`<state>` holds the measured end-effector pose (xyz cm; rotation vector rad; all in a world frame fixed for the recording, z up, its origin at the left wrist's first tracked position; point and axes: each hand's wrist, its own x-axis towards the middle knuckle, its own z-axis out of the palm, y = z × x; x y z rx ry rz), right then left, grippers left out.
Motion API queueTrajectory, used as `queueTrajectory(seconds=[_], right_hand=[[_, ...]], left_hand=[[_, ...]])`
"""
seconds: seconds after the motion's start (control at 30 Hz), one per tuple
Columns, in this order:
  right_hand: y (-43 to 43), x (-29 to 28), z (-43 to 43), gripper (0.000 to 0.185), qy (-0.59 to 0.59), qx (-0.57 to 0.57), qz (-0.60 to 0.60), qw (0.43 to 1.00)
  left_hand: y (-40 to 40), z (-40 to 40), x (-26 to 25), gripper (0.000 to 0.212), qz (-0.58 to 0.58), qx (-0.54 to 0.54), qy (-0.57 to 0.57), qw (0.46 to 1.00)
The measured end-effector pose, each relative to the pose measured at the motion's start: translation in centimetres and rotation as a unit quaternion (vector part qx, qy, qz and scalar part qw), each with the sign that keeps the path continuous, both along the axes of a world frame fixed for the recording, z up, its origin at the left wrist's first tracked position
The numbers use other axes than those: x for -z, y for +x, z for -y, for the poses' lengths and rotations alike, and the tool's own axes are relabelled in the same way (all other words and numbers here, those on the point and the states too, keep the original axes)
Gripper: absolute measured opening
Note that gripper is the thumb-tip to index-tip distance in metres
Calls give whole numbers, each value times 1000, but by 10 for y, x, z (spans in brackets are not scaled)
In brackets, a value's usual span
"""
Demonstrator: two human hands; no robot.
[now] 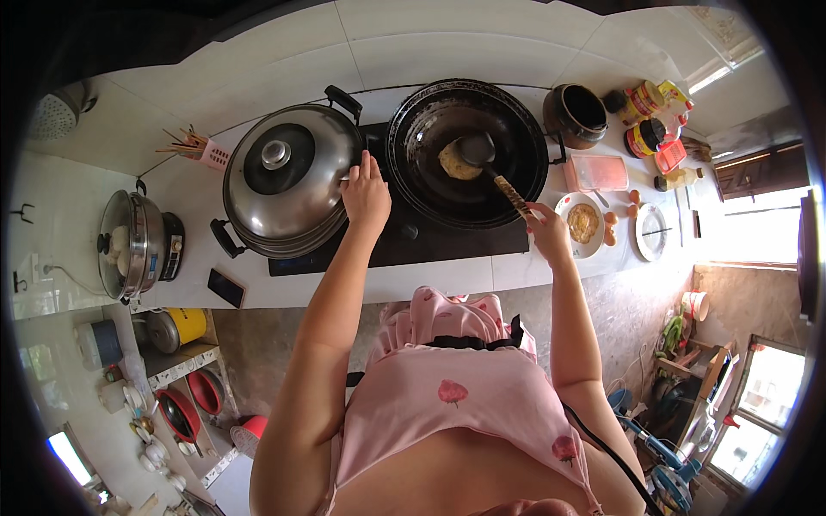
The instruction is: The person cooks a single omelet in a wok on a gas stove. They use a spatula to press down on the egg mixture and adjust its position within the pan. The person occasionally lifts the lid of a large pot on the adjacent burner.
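Observation:
My right hand [548,232] holds a ladle [513,195] by its wrapped, patterned handle. The ladle's dark bowl lies over the edge of a pale yellow, egg-like round [457,161] inside the large black wok [439,200]. My left hand [368,200] is at the right side of a lidded stainless-steel pot [284,213], touching it near the rim with two fingers stretched forward. Whether it grips the rim is unclear. The pot's lid [329,155] has a round knob. Both vessels stand on a black cooktop [439,248].
Right of the wok are a dark crock [584,132], a pink-filled container [597,173], a bowl of beaten egg [583,222], several eggs [610,229], a plate [652,245] and bottles [639,138]. Left are chopsticks [187,143], a phone [226,287] and a glass-lidded electric pot [139,245].

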<state>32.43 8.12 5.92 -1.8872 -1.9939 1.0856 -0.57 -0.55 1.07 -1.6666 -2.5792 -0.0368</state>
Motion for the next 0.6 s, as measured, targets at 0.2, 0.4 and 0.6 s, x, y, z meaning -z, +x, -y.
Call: queueTrajectory(seconds=[0.2, 0.4, 0.6], right_hand=[[-2, 0, -1, 33, 10, -11, -9, 1000], [-7, 7, -1, 32, 5, -27, -2, 1000], [-10, 2, -3, 32, 11, -41, 21, 999]], left_hand=[[0, 0, 2, 59, 0, 2, 7, 1000], [0, -1, 2, 59, 6, 1, 4, 1000], [0, 0, 3, 59, 0, 2, 5, 1000]])
